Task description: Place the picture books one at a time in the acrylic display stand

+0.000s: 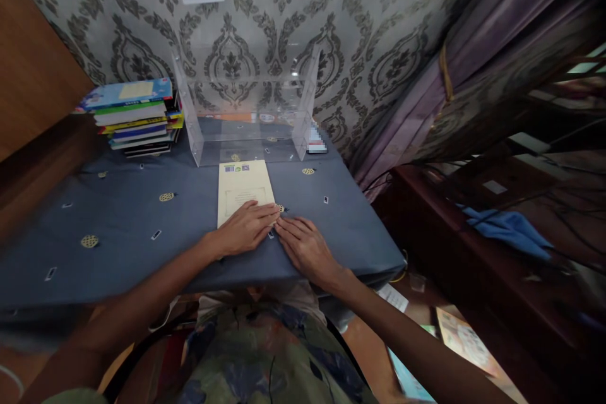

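A cream-coloured paper booklet or envelope (246, 182), with small coloured marks at its top and a faint printed frame, lies flat on the dark blue tablecloth (127, 221). Across its lower part rests my left hand (245, 227), fingers stretched out flat toward the right edge. My right hand (307, 249) lies palm down on the cloth just off the lower right corner, fingers extended, its fingertips close to those of the left. The lower edge of the paper is partly covered by my left hand. Nothing shows gripped in either hand.
A clear acrylic stand (246, 123) is behind the paper. Stacked books (137, 117) stand at the back left, and a partly blurred object (316, 139) sits right of the stand. Beyond the table's right edge are a dark red cabinet (435, 233) and papers on the floor (466, 338).
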`<state>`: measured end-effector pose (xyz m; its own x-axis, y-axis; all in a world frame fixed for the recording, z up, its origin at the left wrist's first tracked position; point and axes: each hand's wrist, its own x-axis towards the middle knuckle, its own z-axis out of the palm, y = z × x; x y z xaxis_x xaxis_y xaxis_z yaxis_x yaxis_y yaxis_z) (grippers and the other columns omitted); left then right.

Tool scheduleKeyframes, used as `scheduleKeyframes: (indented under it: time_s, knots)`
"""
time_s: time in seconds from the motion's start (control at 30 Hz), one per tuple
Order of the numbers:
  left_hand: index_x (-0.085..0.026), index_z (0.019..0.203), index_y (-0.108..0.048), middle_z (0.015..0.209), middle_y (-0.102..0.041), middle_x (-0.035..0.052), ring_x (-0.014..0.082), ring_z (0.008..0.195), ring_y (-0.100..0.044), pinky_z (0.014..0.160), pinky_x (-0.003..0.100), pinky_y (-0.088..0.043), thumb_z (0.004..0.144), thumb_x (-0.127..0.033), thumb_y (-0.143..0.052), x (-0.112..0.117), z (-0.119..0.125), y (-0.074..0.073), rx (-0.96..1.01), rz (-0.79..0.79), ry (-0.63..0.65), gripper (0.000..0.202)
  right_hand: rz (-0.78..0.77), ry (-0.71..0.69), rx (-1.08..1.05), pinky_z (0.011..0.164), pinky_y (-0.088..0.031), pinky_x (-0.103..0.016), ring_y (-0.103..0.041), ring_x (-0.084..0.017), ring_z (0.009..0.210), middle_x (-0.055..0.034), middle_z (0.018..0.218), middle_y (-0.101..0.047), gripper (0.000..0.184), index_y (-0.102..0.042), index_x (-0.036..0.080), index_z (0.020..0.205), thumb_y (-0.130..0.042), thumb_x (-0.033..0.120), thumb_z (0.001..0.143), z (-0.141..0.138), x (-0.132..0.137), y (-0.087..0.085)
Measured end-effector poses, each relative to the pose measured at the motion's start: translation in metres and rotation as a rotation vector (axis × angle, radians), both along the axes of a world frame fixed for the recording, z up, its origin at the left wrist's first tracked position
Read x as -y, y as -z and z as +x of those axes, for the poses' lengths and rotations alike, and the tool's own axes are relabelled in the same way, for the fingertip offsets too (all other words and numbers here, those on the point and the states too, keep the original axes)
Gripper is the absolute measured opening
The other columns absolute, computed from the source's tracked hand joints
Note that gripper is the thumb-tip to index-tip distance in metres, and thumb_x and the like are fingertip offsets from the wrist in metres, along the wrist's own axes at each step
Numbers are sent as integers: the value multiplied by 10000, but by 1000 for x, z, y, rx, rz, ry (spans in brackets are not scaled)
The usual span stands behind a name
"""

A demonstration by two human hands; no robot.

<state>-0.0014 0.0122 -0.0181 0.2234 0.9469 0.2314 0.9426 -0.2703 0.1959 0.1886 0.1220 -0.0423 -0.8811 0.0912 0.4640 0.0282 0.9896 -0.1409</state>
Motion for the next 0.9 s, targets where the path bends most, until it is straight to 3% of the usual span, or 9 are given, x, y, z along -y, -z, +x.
scheduleKeyframes:
  time_s: [0.23, 0.4, 0.7, 0.9]
  knots:
    - [-124, 1430, -470, 1476, -518, 148, 239, 1408, -439, 1135, 487, -343, 1021, -187, -287, 20, 35, 10, -104, 35, -189, 453, -122, -17, -22, 983, -525, -456, -641, -236, 1186, -136, 1291, -676, 438, -582, 189, 1369, -407, 122, 974, 7, -1, 3]
    - [-136, 1472, -422, 1501, -491, 132, 235, 1425, -416, 1163, 488, -320, 1031, -197, -269, 33, 53, 16, -131, 48, -303, 471, -130, -28, 4, 980, -531, -470, -629, -246, 1207, -133, 1324, -654, 493, -512, 211, 1439, -406, 111, 967, 9, -3, 1]
    - [-147, 1468, -437, 1484, -508, 130, 239, 1399, -455, 1148, 501, -353, 1025, -190, -311, 72, 46, 14, -143, 78, -468, 463, -114, -31, -11, 955, -535, -468, -647, -252, 1169, -138, 1283, -679, 437, -589, 190, 1358, -421, 107, 963, 9, -3, 3]
    - [-162, 1481, -429, 1468, -524, 132, 262, 1368, -494, 1134, 515, -365, 1013, -170, -315, 97, 38, 16, -134, 112, -580, 482, -137, -43, -4, 953, -534, -474, -641, -256, 1180, -132, 1292, -674, 453, -568, 211, 1384, -428, 123, 963, 11, -6, 4]
